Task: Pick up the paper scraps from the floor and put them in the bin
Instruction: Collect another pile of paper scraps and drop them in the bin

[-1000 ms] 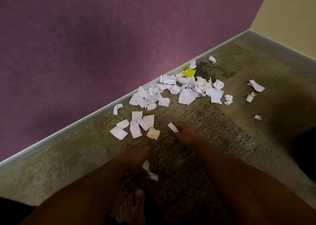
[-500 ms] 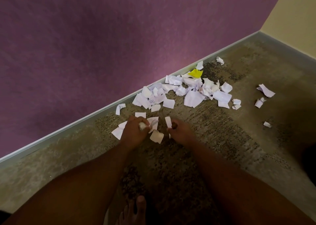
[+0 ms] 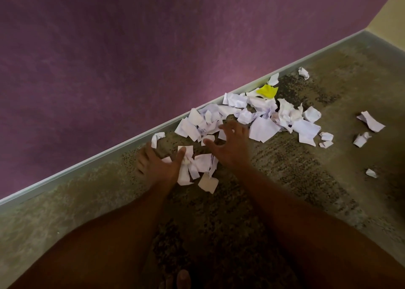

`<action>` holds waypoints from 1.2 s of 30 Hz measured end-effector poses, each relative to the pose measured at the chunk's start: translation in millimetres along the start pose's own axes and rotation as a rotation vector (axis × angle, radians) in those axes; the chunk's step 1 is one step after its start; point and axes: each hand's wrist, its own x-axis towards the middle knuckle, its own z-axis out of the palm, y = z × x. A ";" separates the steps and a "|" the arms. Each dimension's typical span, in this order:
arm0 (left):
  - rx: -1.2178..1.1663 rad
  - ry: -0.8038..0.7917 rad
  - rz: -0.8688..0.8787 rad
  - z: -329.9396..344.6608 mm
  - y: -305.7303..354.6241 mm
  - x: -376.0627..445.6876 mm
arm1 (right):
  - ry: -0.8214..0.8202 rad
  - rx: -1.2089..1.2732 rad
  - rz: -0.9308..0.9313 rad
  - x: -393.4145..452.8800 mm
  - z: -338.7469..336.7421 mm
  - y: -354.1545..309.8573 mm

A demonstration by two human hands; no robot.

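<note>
White paper scraps lie on the speckled carpet along the skirting board. A small near cluster (image 3: pixel 198 168) sits between my hands, and a bigger heap (image 3: pixel 263 115) with one yellow scrap (image 3: pixel 267 90) lies behind it. My left hand (image 3: pixel 157 166) is spread flat at the cluster's left side, thumb resting on the scraps. My right hand (image 3: pixel 230 145) hovers with fingers splayed over the near edge of the heap, nothing gripped. No bin is in view.
A purple wall (image 3: pixel 131 58) with a pale skirting board (image 3: pixel 87 168) runs diagonally; a cream wall meets it at the far right. Loose scraps (image 3: pixel 370 121) (image 3: pixel 361 139) (image 3: pixel 370 173) lie apart on the right. My toes (image 3: pixel 182 277) show at the bottom edge.
Both hands have reached forward and opened. The right hand let go of its strip and moved up to the heap; the left hand spread over the near cluster.
</note>
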 end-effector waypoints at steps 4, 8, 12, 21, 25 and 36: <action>0.080 0.051 0.064 12.0 1.2 -8.8 | -0.065 -0.058 -0.041 24.8 14.3 -10.2; 0.149 0.154 0.155 17.9 7.3 -11.2 | -0.045 -0.103 -0.026 50.2 30.7 -11.2; 0.162 0.077 0.182 18.9 10.3 -9.1 | -0.075 -0.089 0.103 63.1 45.3 -6.0; 0.094 -0.004 0.269 16.1 8.5 -6.6 | 0.001 0.190 -0.069 55.8 72.7 -15.0; 0.071 -0.004 0.260 16.0 6.9 -6.6 | -0.132 0.305 -0.105 52.7 72.9 -21.0; -0.178 -0.045 0.362 11.5 7.0 5.7 | -0.491 0.116 -0.461 32.4 32.9 -12.7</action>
